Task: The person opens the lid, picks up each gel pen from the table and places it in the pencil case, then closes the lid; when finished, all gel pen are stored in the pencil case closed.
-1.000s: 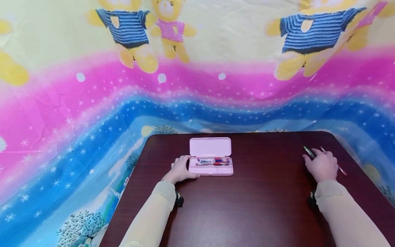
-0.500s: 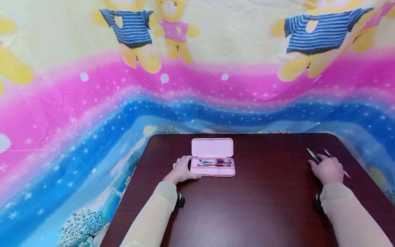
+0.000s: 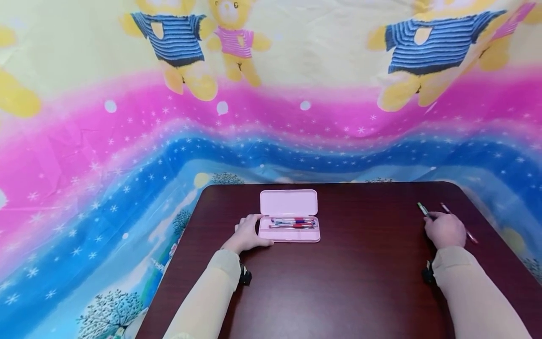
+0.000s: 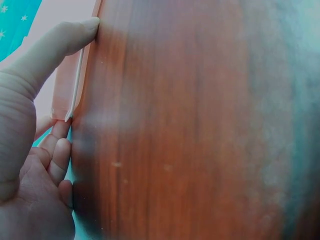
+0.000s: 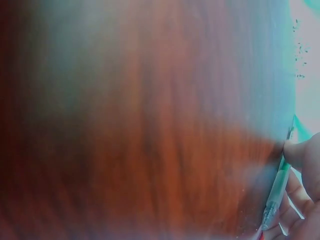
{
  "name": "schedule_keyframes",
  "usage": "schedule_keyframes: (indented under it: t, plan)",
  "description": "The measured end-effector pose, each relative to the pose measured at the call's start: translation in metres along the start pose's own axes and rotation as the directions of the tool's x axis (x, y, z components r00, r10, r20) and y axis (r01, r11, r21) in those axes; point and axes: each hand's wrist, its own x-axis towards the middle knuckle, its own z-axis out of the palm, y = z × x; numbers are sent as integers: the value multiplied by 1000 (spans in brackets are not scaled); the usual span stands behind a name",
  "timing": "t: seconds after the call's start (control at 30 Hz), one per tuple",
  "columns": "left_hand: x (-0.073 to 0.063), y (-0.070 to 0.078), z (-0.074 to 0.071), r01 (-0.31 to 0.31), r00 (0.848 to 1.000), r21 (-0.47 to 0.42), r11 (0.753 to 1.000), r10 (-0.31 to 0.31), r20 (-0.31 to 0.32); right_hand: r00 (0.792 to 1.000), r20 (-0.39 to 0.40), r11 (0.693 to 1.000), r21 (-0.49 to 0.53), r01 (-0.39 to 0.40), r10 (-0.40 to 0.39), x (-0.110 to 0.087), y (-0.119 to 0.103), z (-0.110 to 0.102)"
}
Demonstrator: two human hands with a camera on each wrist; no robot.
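A pink pencil case [image 3: 264, 235] lies with its lid [image 3: 289, 202] raised at the back left of the table. Several pens [image 3: 292, 222] with red and blue grips rest in its rear compartment. My left hand [image 3: 245, 234] holds the case's left end, thumb [image 4: 75, 37] on the front edge and fingers at the side. Far to the right, my right hand [image 3: 445, 230] pinches a green-ended pen [image 3: 422, 209], whose clear barrel [image 5: 276, 192] shows between thumb and fingers in the right wrist view. Beside that hand lies a red pen [image 3: 471, 237], partly hidden by it.
The dark brown table [image 3: 338, 282] has rounded far corners. A cartoon-bear cloth [image 3: 271, 117] hangs directly behind it and along both sides. Bare tabletop lies between the case and my right hand.
My right hand's fingers have drawn in around the green-ended pen. The left hand stays on the pencil case. The head view has shifted slightly.
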Motion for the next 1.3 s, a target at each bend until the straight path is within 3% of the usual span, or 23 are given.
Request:
schedule_keyframes:
  t: [0.13, 0.4, 0.57, 0.87, 1.03, 1.3]
  plan:
    - [-1, -1, 0, 1, 1000, -8, 1000, -1, -1, 1000, 10, 1000, 17, -21, 21, -14, -23, -13]
    - [-2, 1, -1, 4, 1000, -17, 1000, -4, -2, 998, -53, 999, 25, 39, -38, 6, -4, 14]
    - [-3, 2, -1, 2, 1000, -6, 1000, -2, -6, 993, -67, 991, 82, 106, -101, 13, -13, 24]
    - [-3, 3, -1, 1, 1000, -4, 1000, -1, -4, 960, -127, 956, 123, 266, -251, 4, -78, 32]
    - [-2, 1, 0, -5, 1000, -6, 1000, 5, -5, 925, -149, 920, 129, 369, -350, -5, -120, 36]
    - [0, 0, 0, -14, 1000, -3, 1000, 14, -2, 866, -119, 853, 153, 499, -485, -20, -176, 51]
